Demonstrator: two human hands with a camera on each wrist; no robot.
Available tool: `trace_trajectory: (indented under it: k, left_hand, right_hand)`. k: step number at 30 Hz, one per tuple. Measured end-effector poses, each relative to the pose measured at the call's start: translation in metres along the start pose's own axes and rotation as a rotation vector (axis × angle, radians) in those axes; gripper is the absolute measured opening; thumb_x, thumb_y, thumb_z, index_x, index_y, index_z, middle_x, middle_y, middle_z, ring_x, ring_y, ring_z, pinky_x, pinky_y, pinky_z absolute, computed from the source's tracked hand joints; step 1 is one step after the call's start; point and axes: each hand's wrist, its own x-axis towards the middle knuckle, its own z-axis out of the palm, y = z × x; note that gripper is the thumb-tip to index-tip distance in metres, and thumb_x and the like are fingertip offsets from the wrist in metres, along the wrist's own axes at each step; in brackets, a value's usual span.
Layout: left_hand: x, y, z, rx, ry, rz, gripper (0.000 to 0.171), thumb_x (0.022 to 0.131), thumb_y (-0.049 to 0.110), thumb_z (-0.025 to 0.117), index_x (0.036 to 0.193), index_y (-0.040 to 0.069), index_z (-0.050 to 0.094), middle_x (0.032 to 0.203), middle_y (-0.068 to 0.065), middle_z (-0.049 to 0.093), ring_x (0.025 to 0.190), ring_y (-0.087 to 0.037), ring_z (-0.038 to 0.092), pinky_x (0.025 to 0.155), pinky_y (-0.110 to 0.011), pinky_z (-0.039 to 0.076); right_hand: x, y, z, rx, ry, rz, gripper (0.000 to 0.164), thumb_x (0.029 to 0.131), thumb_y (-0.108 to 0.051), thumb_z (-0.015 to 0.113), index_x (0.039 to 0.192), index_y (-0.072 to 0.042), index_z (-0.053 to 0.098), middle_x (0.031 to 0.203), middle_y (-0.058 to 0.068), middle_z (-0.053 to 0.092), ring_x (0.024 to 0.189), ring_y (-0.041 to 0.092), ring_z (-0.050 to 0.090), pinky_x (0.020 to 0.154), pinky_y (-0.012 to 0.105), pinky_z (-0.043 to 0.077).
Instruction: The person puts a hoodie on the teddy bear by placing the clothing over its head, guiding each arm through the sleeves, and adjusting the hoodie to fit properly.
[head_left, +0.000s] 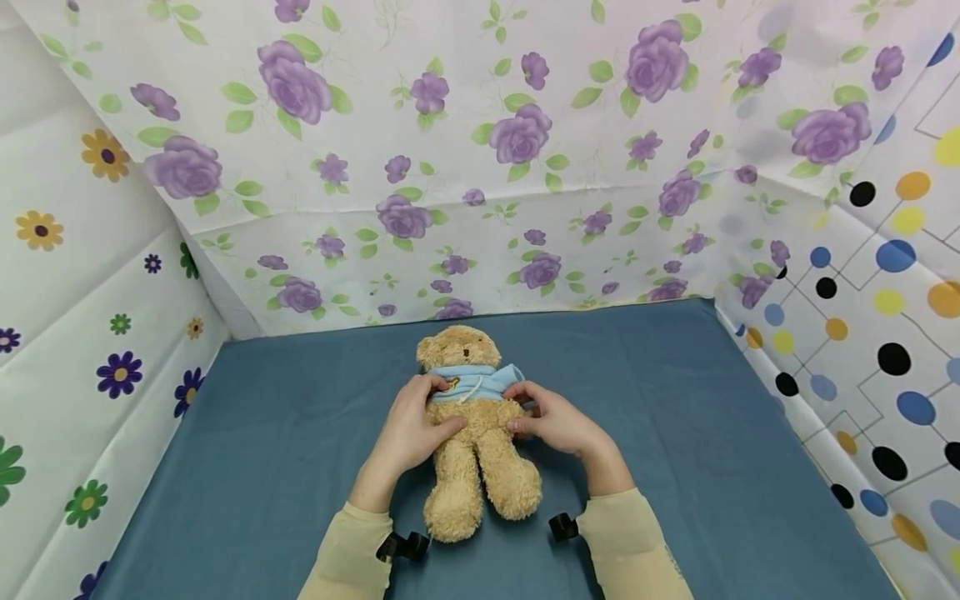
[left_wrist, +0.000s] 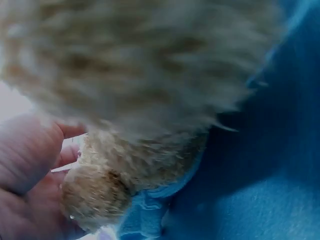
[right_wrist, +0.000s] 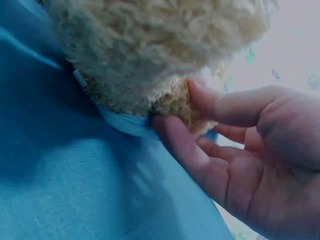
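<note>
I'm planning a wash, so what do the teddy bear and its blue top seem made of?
Teddy bear: probably synthetic plush, matte and fluffy, with curly tufts showing. Blue top: soft, matte fabric, perhaps cotton or fleece, since it bunches in folds.

A teddy bear (head_left: 477,412) lies on a cloth (head_left: 292,442) between a person's left hand (head_left: 415,427) and right hand (head_left: 557,422), head (head_left: 463,346) toward the rear curtain (head_left: 465,179), feet (head_left: 453,518) between the sleeves (head_left: 347,550), with a left curtain (head_left: 67,317) and right curtain (head_left: 862,308) flanking the cloth.

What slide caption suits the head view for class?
Left hand and right hand hold a fluffy tan teddy bear in a light-blue fabric top.
</note>
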Motion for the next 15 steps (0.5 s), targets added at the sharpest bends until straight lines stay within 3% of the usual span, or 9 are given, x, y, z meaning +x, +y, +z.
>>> trace_trajectory:
  k: [7,10,15]
  left_hand:
    - [-0.002,-0.006,-0.004,0.057,-0.015,-0.038,0.039,0.091,0.026,0.09,0.113,0.011,0.061,0.115,-0.006,0.057,0.104,-0.028,0.053,0.088,-0.047,0.045]
    - [-0.003,-0.006,-0.006,0.068,-0.016,-0.051,0.039,0.09,0.027,0.091,0.108,0.013,0.059,0.11,-0.004,0.054,0.1,-0.027,0.048,0.085,-0.045,0.041]
    - [-0.003,-0.004,-0.004,0.067,0.018,-0.022,0.043,0.088,0.025,0.093,0.114,0.012,0.061,0.113,-0.005,0.058,0.099,-0.024,0.054,0.086,-0.044,0.046]
  right_hand:
    - [-0.001,-0.002,0.003,-0.002,-0.021,-0.034,0.046,0.113,-0.024,0.059,0.156,-0.014,0.05,0.156,0.013,0.05,0.11,0.027,0.067,0.091,0.053,0.057]
    - [0.001,-0.006,0.007,-0.045,0.002,-0.029,0.047,0.111,-0.022,0.062,0.156,-0.015,0.051,0.154,0.014,0.051,0.112,0.027,0.066,0.089,0.053,0.057]
    - [0.005,-0.007,0.013,-0.114,0.049,-0.004,0.047,0.108,-0.025,0.069,0.152,-0.019,0.053,0.143,0.009,0.055,0.118,0.025,0.059,0.092,0.048,0.053]
